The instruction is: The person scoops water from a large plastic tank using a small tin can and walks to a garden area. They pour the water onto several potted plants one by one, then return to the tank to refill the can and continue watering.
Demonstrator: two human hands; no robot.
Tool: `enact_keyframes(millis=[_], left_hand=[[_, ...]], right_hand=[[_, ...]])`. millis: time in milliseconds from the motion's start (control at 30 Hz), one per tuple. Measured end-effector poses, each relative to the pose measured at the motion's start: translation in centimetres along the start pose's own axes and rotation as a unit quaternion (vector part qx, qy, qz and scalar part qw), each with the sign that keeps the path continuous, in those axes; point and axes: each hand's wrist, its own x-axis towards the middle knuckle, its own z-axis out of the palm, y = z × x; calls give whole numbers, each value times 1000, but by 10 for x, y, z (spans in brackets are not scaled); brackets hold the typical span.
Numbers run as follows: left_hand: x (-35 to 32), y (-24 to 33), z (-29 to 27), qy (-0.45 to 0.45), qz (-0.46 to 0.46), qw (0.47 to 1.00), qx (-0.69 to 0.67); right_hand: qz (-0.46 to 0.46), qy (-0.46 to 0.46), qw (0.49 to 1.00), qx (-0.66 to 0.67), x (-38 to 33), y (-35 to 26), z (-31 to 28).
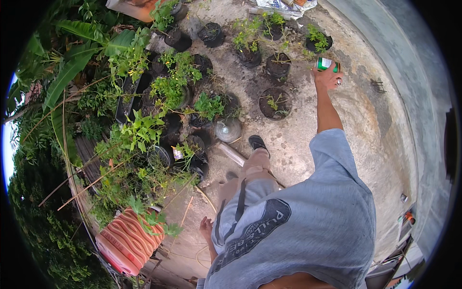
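Observation:
My right hand [327,78], with a ring on one finger, is stretched out ahead and wrapped round a green drink can [323,64] that has a white patch. The can is held tipped on its side. Just beyond it stands a black pot with a leafy plant [317,38]. My left hand [206,226] hangs low beside my hip, its fingers loosely bent and apart, with nothing visible in it. Nearer than the can is a round pot with a small seedling [274,103] on the concrete. The can's far side is hidden by my fingers.
Several potted plants [175,82] crowd the left side, near a clear rounded plastic bottle [227,130]. An orange ribbed container [130,238] stands at the lower left. A grey wall [409,62] curves along the right. A pale tube [232,154] lies near my foot.

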Motion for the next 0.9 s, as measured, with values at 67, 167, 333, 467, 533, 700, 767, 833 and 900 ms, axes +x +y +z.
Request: enact_keyframes(millis=[67,167,333,467,533,700,767,833,900], left_hand=[[-5,0,3,5,-13,1000,-5],[-5,4,7,9,-40,999,-16],[-14,-19,6,1,-58,996,-65],[-19,-54,4,-3,-70,992,-103],[-19,-65,7,4,-84,989,-117],[-14,-107,-2,-3,-61,989,-137],[-11,-122,-4,-8,-58,987,-148],[-6,-137,-5,-8,-54,986,-158],[1,-154,-11,-21,-25,983,-179]], right_hand=[[109,-44,980,162,-5,3,2],[311,-110,854,401,-18,41,40],[403,-190,783,434,-98,135,80],[343,-157,908,184,-160,187,75],[270,-158,943,109,-174,198,63],[13,-134,991,19,-193,177,-15],[-74,-87,993,-13,-195,167,-40],[-143,-39,988,-31,-198,152,-67],[-194,4,980,-41,-204,147,-98]])
